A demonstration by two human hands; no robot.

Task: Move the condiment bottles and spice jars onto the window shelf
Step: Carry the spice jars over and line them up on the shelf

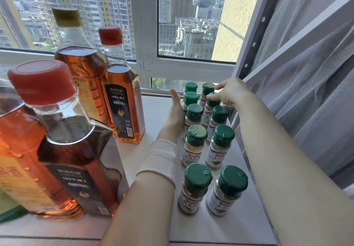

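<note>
Head view: spice jars (pixel 195 144) stand in two rows on the window shelf (pixel 153 111) at 3 o'clock, oil bottles (pixel 122 100) at 9. My left hand (pixel 175 111) is flat against the left row, grip fully open. My right hand (pixel 229 92) has its grip curled over a far jar's cap. The jars look light and tippy, so I'd take hold low on the body.

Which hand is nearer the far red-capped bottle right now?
Left. The left hand lies flat against the left side of the spice jars, to the right of the bottle. The right hand is past the jars, over the far ones by the curtain.
</note>
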